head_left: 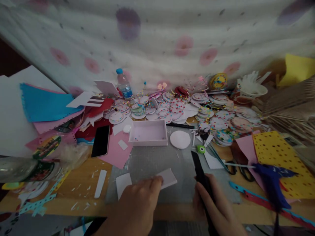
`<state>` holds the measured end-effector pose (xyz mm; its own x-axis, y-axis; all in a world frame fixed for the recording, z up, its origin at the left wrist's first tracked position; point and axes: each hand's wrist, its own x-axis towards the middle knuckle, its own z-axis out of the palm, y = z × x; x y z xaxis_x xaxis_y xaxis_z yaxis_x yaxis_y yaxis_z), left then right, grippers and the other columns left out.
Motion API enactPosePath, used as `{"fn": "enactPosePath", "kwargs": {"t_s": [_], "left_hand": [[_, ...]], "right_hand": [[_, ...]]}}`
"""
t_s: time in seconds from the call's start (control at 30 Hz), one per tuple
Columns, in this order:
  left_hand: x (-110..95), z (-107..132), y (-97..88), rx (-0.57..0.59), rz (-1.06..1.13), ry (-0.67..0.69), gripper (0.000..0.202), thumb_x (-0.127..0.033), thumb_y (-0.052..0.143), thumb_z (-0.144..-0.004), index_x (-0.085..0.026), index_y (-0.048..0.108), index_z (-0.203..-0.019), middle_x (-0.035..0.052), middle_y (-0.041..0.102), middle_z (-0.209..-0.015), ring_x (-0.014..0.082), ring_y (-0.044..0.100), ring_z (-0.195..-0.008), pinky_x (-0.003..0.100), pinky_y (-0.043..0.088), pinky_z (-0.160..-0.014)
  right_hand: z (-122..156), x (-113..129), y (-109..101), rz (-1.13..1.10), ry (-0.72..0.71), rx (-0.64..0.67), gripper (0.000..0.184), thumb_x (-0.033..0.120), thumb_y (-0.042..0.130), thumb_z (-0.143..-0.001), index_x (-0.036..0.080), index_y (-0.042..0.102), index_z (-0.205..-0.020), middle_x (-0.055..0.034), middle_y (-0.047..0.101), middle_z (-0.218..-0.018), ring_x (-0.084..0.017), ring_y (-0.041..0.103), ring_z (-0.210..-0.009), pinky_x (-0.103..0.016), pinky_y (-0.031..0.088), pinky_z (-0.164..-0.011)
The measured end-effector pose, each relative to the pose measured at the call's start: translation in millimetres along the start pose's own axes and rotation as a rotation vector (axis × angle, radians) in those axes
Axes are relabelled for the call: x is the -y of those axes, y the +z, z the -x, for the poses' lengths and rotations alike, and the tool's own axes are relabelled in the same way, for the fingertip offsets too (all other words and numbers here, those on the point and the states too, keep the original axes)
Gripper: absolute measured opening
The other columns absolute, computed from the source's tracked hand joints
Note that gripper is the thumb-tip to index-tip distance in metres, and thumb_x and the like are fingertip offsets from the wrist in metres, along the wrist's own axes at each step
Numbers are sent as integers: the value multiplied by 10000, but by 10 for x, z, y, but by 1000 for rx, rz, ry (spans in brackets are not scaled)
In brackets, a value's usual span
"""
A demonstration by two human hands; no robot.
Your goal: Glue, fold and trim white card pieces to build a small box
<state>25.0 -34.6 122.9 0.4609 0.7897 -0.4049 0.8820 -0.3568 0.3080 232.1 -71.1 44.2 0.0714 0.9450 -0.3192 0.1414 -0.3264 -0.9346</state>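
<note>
Near the front of the grey cutting mat point(152, 160), my left hand point(140, 200) is closed at a small white card piece point(168, 178), its fingers holding it against the mat. Another white piece point(123, 183) lies partly beneath that hand. My right hand point(216, 200) is wrapped round a black utility knife point(199, 167), which points up and away over the right side of the mat. The knife is apart from the card. Behind both hands stands an open, shallow white box point(148, 143), with a white paper oval point(180, 139) to its right.
Stacks of decorated paper discs point(169, 109) line the back, beside a water bottle point(125, 84). A phone point(100, 141) lies left on pink paper point(116, 149). At right are a blue glue gun point(272, 183), scissors point(246, 172) and a green punch point(201, 149).
</note>
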Motion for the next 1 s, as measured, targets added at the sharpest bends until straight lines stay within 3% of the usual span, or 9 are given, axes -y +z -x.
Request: {"fn": "enactPosePath", "kwargs": {"t_s": [0.13, 0.2, 0.3, 0.5, 0.63, 0.73, 0.83, 1.0], "left_hand": [[-63, -29, 35, 101, -119, 83, 597, 69, 433, -604, -126, 549, -1157, 108, 716, -1005, 267, 707, -822, 348, 578, -637], [-63, -27, 79, 65, -128, 138, 504, 40, 451, -656, -110, 557, -1125, 129, 713, -988, 263, 709, -798, 323, 568, -597], [-21, 3, 149, -30, -88, 202, 405, 13, 440, -738, -124, 553, -1102, 119, 714, -964, 224, 707, -789, 280, 558, -608], [62, 97, 319, -181, -52, 196, 330, -45, 422, -797, -140, 531, -1094, 66, 713, -937, 198, 691, -822, 284, 569, -674], [57, 131, 426, -351, -152, 232, 286, -105, 333, -897, -125, 536, -1097, 91, 713, -1040, 193, 680, -922, 279, 566, -746], [34, 110, 466, -387, -201, 228, 331, -55, 267, -910, -127, 559, -1048, 88, 727, -1008, 185, 692, -888, 270, 569, -716], [15, 78, 487, -431, -227, 241, 340, -37, 259, -905, -112, 571, -1019, 108, 736, -967, 190, 704, -849, 267, 573, -694], [14, 60, 519, -478, -257, 259, 325, -22, 286, -888, -100, 582, -997, 125, 742, -948, 195, 716, -824, 258, 574, -670]], "right_hand": [[135, -271, -57, 300, -68, -38, 329, 525, 388, -925, 230, 472, -1043, -23, 670, -696, -207, 672, -639, -267, 493, -577], [189, -378, -72, 437, -86, 18, 352, 519, 328, -943, 223, 482, -1057, -82, 714, -810, -239, 712, -731, -283, 516, -593], [232, -501, -79, 626, -100, 127, 357, 465, 265, -970, 209, 480, -1094, -109, 736, -829, -251, 730, -692, -277, 529, -520], [326, -693, -35, 786, -215, 253, 289, 315, 286, -979, 177, 451, -1172, -142, 729, -969, -236, 732, -646, -278, 557, -525], [385, -695, -26, 791, -195, 293, 258, 242, 299, -978, 187, 378, -1217, -123, 733, -978, -206, 735, -671, -237, 557, -536], [370, -609, -3, 769, -212, 272, 234, 211, 315, -968, 214, 358, -1197, -72, 743, -868, -185, 729, -609, -191, 533, -472], [339, -521, 44, 783, -294, 289, 263, 167, 328, -933, 230, 383, -1182, -75, 733, -893, -157, 703, -511, -166, 504, -409], [320, -462, 144, 983, -438, 216, 356, 67, 311, -816, 219, 465, -1097, -76, 709, -834, -144, 620, -353, -184, 443, -295]]}}
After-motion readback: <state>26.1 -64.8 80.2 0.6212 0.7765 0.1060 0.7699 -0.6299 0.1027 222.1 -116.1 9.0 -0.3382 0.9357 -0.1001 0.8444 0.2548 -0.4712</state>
